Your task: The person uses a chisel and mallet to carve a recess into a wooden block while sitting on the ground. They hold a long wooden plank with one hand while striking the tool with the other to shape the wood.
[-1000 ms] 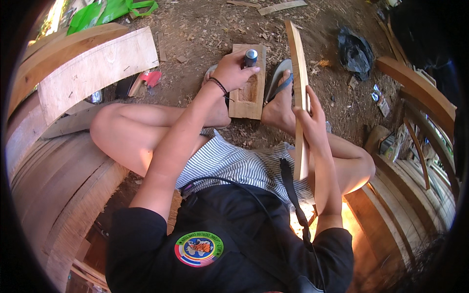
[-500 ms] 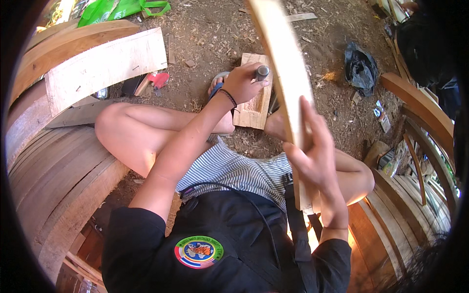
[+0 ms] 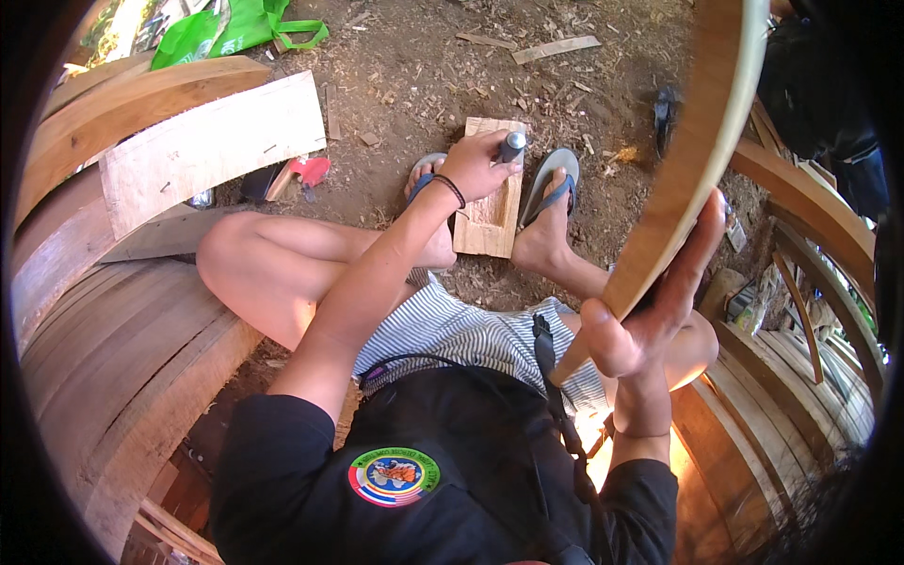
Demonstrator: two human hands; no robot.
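Note:
A light wooden block [image 3: 483, 242] with a recess cut into its face lies on the ground between my feet. My left hand [image 3: 471, 168] is closed round a chisel [image 3: 512, 144] with a dark handle and a silvery end cap, over the block's upper part. The hand hides the chisel's blade. My right hand [image 3: 654, 325] grips a long wooden board [image 3: 692, 151] near its lower end, thumb on one side and fingers on the other. The board stands raised and leans right, its far end leaving the top of the view, apart from the chisel.
Curved timbers [image 3: 141, 363] are stacked on my left, beneath a pale board [image 3: 217, 146] with nails in it. More curved timbers [image 3: 800, 202] lie on the right. A green bag [image 3: 235, 28] is at the far left. Wood chips cover the dirt floor [image 3: 395, 80].
My right hand has swung the board to the right and turned it, uncovering my right foot and sandal. My left hand stays on the chisel over the block.

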